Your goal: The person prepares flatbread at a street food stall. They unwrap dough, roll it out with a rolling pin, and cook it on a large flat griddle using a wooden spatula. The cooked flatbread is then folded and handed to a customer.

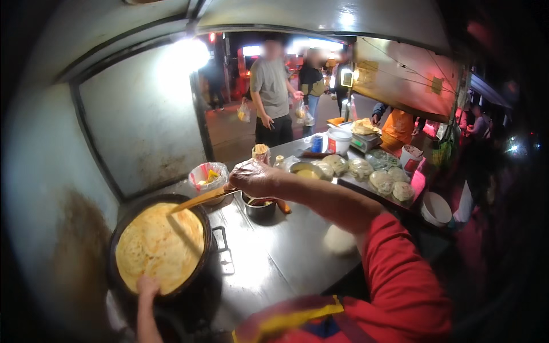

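A large round golden flatbread fills a deep black pan at the left. At the near edge of the bread, my left hand has its fingers curled and pressed together on the rim of the dough. A wooden spatula is gripped by its handle in my right hand, which looks covered by a thin clear glove. The flat end of the spatula reaches over the pan's far right side, at the bread's upper edge. My right arm in a red sleeve crosses above the counter.
Right of the pan are a metal counter, a dark pot, a lined bin and a dough ball. Bagged dough balls, a white bucket and a scale stand farther off. People stand beyond the counter.
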A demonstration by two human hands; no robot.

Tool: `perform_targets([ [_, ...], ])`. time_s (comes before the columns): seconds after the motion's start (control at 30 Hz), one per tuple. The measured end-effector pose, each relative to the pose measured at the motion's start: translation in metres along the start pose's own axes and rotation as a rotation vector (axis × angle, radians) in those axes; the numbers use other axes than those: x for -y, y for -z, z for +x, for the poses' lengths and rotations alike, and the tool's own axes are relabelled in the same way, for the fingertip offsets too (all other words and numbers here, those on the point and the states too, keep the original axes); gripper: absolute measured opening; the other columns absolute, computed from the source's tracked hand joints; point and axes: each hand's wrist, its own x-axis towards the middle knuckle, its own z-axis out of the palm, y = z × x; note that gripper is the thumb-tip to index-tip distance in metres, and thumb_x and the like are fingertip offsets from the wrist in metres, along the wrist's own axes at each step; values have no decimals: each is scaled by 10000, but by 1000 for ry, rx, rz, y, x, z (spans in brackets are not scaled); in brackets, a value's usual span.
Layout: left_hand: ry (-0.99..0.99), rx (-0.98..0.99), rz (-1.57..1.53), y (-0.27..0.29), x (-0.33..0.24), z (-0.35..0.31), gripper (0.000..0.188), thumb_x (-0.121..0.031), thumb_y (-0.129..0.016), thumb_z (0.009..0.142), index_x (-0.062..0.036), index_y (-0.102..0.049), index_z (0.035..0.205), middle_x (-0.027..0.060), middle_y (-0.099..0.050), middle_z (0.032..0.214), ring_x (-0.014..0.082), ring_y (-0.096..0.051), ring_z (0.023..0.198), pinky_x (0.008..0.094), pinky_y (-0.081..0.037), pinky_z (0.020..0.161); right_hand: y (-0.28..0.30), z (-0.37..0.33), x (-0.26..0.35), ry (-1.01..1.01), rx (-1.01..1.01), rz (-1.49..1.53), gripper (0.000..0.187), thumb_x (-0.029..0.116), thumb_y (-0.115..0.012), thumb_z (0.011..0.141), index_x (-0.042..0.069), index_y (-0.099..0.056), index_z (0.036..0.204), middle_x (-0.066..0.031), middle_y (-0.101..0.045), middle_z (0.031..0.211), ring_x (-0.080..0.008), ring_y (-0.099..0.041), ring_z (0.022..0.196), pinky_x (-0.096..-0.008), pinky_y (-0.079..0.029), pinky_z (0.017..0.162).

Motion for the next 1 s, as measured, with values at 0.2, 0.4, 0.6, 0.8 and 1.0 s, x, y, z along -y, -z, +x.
perform_targets([
  [0.2, -290, -254, -574, 2, -196, -78, 396, -250, -693, 871, -12, -626, 1180, 230, -685, 1031, 432, -634, 1001, 519, -483, 901, -157, 8, 19, -60, -239, 519, 347, 39, -572, 969, 146, -693, 1276, -149, -718, 973, -259, -700, 857, -382, -523, 666],
  [0.4, -487, -333, -676, -22, -232, -174, 312, -221, -746, 862, -39, -692, 1109, 166, -704, 1051, 320, -659, 1011, 454, -470, 917, -212, -62, 69, -81, -252, 195, 594, -20, -463, 957, 289, -533, 1460, -146, -586, 769, -256, -624, 672, -388, -524, 616],
  [0.6, -226, -63, -688, 2, -222, -222, 292, -191, -717, 877, -16, -719, 1111, 218, -712, 1076, 374, -680, 1007, 413, -534, 892, -273, -104, 63, -102, 66, 245, 721, -50, -449, 892, 367, -491, 1478, -157, -610, 824, -317, -643, 743, -436, -538, 701],
  [0.8, -42, -81, -780, -16, -195, -232, 252, -114, -733, 873, 8, -733, 1093, 158, -748, 1010, 252, -724, 911, 349, -557, 809, -278, -95, 60, -214, 30, 468, 574, 9, -541, 914, 323, -594, 1392, -137, -660, 851, -272, -671, 799, -392, -539, 746],
  [1.0, -23, -161, -866, 12, -150, -178, 218, -83, -691, 920, 51, -720, 1088, 160, -741, 1007, 217, -696, 953, 344, -543, 870, -225, -130, 4, -411, -153, 378, 510, 5, -573, 924, 278, -638, 1350, -125, -638, 834, -240, -658, 760, -388, -526, 687],
])
